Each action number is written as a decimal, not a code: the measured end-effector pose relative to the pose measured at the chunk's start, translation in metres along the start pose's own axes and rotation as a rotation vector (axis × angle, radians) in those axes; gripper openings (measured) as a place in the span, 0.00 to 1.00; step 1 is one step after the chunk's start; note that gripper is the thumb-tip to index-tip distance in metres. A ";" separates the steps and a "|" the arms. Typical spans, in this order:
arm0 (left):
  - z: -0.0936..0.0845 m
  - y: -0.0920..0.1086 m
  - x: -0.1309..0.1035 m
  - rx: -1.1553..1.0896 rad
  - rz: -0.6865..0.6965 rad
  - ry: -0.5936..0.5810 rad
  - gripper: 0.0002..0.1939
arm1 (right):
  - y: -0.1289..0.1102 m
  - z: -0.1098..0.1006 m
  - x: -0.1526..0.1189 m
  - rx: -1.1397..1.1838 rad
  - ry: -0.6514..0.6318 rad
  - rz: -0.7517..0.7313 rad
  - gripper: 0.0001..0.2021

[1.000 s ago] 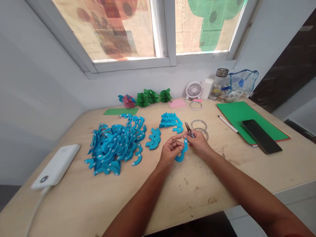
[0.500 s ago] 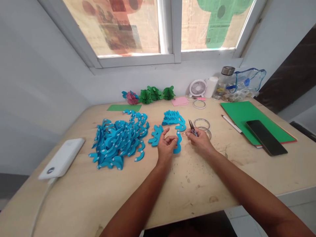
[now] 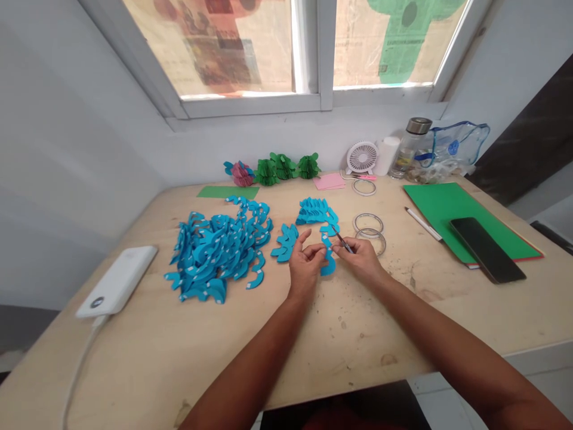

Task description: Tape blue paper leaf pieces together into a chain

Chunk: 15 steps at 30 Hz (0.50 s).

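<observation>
My left hand (image 3: 306, 263) is closed in a pinch at the edge of a wavy blue paper strip (image 3: 328, 267) with white squares on it. Held in my right hand (image 3: 360, 258) is a small pair of dark pointed snips (image 3: 342, 240), tips toward the upper left. My right thumb and forefinger also come together near the strip; anything tiny between them is too small to make out. Left of my left hand lies a folded blue paper piece (image 3: 285, 243). A stack of blue paper strips (image 3: 312, 211) sits just beyond my hands.
A large heap of blue paper strips (image 3: 215, 251) lies left, near a white power bank (image 3: 117, 280). Tape rolls (image 3: 368, 223) lie right of centre. Farther right are a pen (image 3: 423, 224), green sheets (image 3: 434, 200) and a phone (image 3: 487, 249). Green paper ornaments (image 3: 284, 166) and a fan (image 3: 362, 157) stand behind.
My right hand has moved left toward my left hand. The snips have swung from pointing up to pointing up-left over the blue strip, and their tips look closer together. The view has shifted slightly.
</observation>
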State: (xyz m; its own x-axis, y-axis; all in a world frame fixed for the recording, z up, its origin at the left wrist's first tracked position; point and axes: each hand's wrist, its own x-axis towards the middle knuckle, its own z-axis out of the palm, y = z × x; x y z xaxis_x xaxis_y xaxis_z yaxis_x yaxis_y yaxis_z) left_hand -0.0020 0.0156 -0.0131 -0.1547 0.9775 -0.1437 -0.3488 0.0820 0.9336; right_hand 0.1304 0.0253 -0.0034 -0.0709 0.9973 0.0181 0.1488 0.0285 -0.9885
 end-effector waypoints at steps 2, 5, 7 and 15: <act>0.000 -0.001 0.000 -0.016 -0.022 -0.025 0.33 | -0.001 -0.002 0.001 0.000 0.046 0.001 0.11; 0.000 -0.001 0.001 0.007 -0.068 -0.066 0.21 | -0.003 -0.004 0.002 -0.011 0.103 0.010 0.11; 0.000 -0.001 0.001 0.052 -0.093 -0.097 0.14 | -0.003 -0.006 0.003 -0.014 0.123 0.024 0.11; 0.002 0.003 -0.003 0.105 -0.133 -0.194 0.09 | -0.001 -0.006 0.003 -0.009 0.134 0.015 0.13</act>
State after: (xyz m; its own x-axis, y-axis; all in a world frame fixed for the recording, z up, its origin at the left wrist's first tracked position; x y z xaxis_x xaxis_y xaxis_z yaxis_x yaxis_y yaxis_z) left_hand -0.0009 0.0134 -0.0090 0.0694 0.9750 -0.2109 -0.2550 0.2218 0.9412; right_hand 0.1358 0.0287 -0.0018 0.0637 0.9977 0.0243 0.1577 0.0140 -0.9874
